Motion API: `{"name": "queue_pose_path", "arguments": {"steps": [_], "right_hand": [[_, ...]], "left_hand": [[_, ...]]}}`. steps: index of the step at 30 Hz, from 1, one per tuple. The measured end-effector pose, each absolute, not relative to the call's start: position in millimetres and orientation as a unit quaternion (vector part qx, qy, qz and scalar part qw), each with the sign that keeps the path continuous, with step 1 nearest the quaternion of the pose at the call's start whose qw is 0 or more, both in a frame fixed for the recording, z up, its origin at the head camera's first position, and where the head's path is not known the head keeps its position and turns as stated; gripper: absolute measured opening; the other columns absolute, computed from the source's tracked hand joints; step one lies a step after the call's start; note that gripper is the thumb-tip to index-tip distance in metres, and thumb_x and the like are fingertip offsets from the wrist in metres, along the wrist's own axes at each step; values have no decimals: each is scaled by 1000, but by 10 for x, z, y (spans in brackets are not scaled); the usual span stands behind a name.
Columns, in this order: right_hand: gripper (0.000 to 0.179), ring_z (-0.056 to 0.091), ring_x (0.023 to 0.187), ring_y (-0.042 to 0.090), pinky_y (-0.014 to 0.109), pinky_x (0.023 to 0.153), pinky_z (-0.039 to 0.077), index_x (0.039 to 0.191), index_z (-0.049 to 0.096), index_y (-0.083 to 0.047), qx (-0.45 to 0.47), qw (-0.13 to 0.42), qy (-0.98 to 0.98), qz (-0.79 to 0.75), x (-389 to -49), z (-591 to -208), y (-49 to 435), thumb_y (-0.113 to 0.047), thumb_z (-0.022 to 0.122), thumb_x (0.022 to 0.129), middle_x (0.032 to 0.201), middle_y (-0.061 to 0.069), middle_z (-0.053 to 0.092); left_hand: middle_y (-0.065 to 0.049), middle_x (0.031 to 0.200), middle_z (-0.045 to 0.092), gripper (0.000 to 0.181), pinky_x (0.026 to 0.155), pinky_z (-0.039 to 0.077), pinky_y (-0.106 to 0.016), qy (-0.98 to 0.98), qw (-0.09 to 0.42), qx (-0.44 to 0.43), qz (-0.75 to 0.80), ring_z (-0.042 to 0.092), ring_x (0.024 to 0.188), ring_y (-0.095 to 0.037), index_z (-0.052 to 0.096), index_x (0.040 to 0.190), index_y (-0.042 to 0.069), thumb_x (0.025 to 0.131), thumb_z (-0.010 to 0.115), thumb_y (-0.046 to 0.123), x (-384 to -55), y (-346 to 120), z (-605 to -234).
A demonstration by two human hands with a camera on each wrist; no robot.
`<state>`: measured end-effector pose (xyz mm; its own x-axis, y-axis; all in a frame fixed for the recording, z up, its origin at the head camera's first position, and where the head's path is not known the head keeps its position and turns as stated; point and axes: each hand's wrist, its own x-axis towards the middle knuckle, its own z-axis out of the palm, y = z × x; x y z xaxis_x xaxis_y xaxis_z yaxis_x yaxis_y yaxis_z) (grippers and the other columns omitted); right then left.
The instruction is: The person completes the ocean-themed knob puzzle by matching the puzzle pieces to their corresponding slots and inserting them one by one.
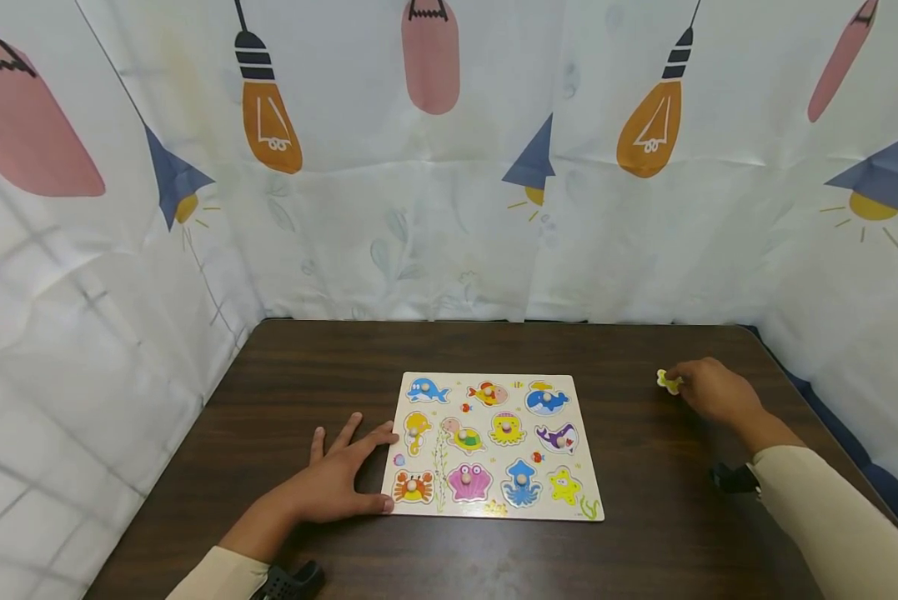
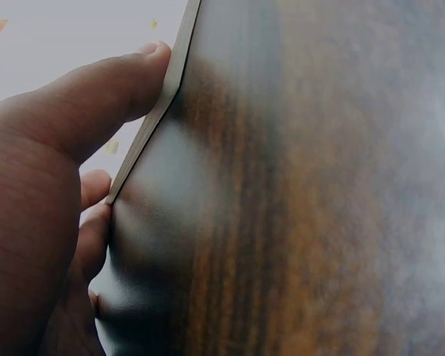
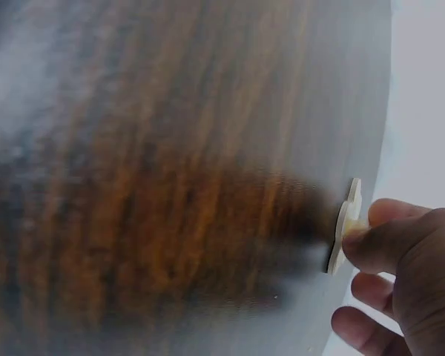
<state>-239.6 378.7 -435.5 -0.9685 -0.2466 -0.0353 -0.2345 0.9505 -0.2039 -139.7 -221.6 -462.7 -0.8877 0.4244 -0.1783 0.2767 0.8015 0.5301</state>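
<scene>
A white wooden peg puzzle board [image 1: 449,510] with colourful sea animals lies flat on the brown table. My left hand [image 1: 327,483] rests at its left side with fingers spread. The thumb touches the board's lower left corner and the index fingertip its left edge; the left wrist view shows that thumb [image 2: 107,96] against the board's edge. At the far right of the table, my right hand [image 1: 719,393] pinches a small yellow puzzle piece [image 1: 666,382]. In the right wrist view the piece [image 3: 344,231] stands edge-on, close over the tabletop, thumb and index finger at its knob.
On the board are a pink crab-like figure [image 1: 469,482], a blue squid [image 1: 521,483], a yellow starfish [image 1: 564,486] and several others. The dark table [image 1: 328,350] ends at a printed white curtain [image 1: 449,233] behind and on both sides.
</scene>
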Motion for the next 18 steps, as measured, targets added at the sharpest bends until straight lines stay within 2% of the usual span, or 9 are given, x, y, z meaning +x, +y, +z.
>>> {"name": "queue_pose_path", "arguments": {"steps": [10, 18], "right_hand": [[16, 67, 100, 43, 59, 75, 55, 107, 79, -8, -148, 1, 981, -127, -2263, -4380, 3698, -7, 74, 92, 110, 19, 73], [17, 69, 96, 37, 61, 82, 54, 105, 79, -7, -177, -11, 974, -138, -2180, -4438, 3602, -4, 78, 88, 102, 12, 75]], "left_hand": [[5, 167, 28, 91, 108, -16, -74, 937, 143, 191, 255, -1, 156, -40, 42, 155, 34, 78, 79, 66, -1392, -2216, -4607], [4, 167, 27, 91, 109, -15, -75, 938, 137, 195, 250, 0, 155, -40, 42, 155, 34, 79, 77, 68, -1391, -2229, -4623]]}}
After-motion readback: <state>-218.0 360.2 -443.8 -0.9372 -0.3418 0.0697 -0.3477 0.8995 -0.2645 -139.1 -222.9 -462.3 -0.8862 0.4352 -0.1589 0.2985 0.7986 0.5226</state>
